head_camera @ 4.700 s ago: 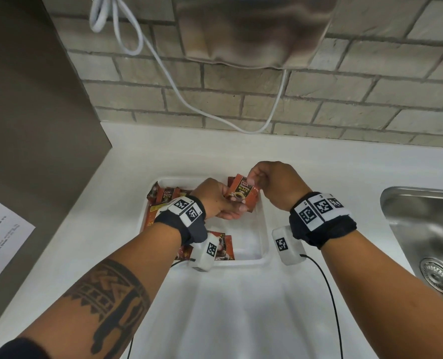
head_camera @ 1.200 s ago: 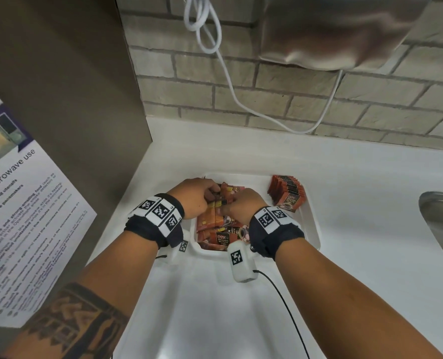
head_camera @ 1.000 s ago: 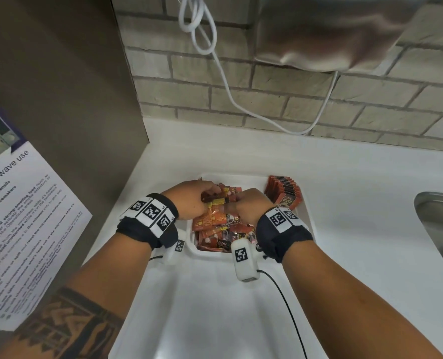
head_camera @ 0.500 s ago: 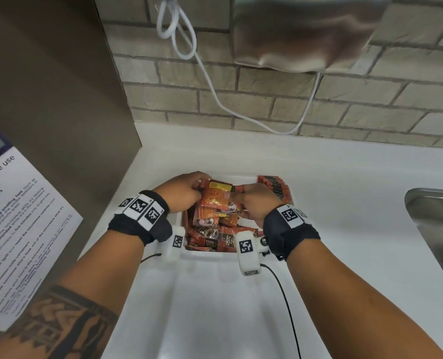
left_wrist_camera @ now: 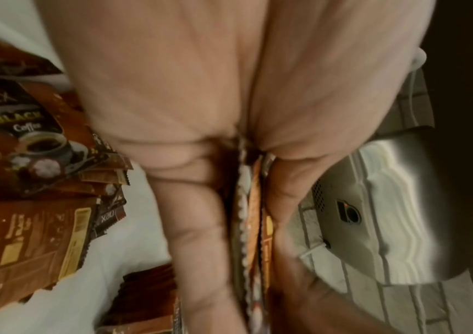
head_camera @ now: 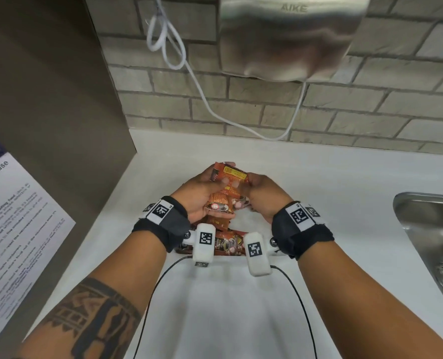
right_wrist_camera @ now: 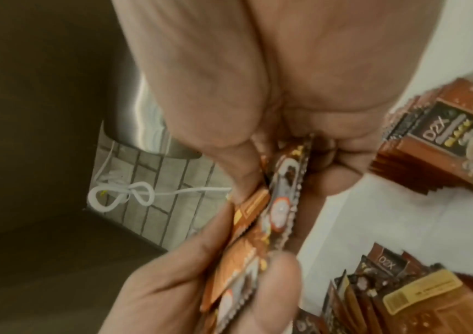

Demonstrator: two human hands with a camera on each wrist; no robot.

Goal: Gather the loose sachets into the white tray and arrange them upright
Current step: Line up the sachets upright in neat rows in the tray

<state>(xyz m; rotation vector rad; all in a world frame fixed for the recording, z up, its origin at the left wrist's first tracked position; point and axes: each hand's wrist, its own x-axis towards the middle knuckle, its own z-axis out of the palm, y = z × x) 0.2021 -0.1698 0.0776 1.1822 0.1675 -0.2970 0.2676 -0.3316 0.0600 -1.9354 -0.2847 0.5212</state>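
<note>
Both hands hold one bundle of orange-brown coffee sachets (head_camera: 230,177) raised above the tray, in the middle of the head view. My left hand (head_camera: 219,177) grips its left side, thumb on the front. My right hand (head_camera: 248,185) pinches its right edge. The wrist views show the sachets (left_wrist_camera: 254,214) (right_wrist_camera: 281,203) edge-on between the fingers. Below, loose sachets (head_camera: 226,243) (left_wrist_camera: 38,135) lie jumbled in the white tray (right_wrist_camera: 358,203). A neat upright stack of sachets (right_wrist_camera: 429,144) stands at the tray's far right, hidden from the head camera by my right hand.
A steel hand dryer (head_camera: 287,37) hangs on the brick wall above, with a white cable (head_camera: 197,81) looping down. A steel sink (head_camera: 433,242) lies to the right. A brown panel (head_camera: 46,99) with a printed notice (head_camera: 15,229) closes the left side.
Both hands were down in the pile at the tray's left; they have gathered a bundle of sachets and lifted it clear of the tray.
</note>
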